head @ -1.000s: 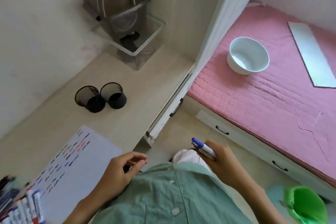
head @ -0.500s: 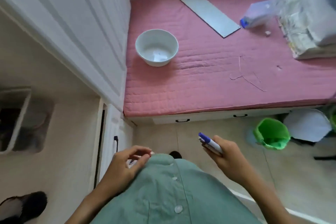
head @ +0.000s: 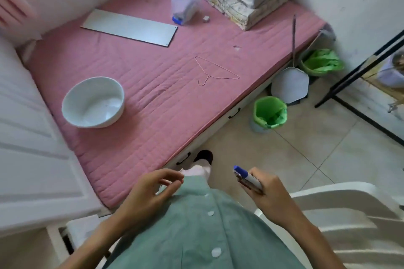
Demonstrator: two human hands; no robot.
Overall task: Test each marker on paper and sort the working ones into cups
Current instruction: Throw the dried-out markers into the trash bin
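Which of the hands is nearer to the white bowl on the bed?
Left. The left hand hovers below the bowl, near the bed's edge; the right hand, holding a marker, is farther right over the floor.

Open floor (head: 306,159) ahead of right hand (head: 269,194); bed edge (head: 175,150) beyond left hand (head: 148,194); chair (head: 341,209) rightward.

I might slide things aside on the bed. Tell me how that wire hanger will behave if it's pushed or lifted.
The wire hanger looks thin, so probably very light and springy. Lying flat on the quilted pink mattress, it may snag on the stitching rather than slide.
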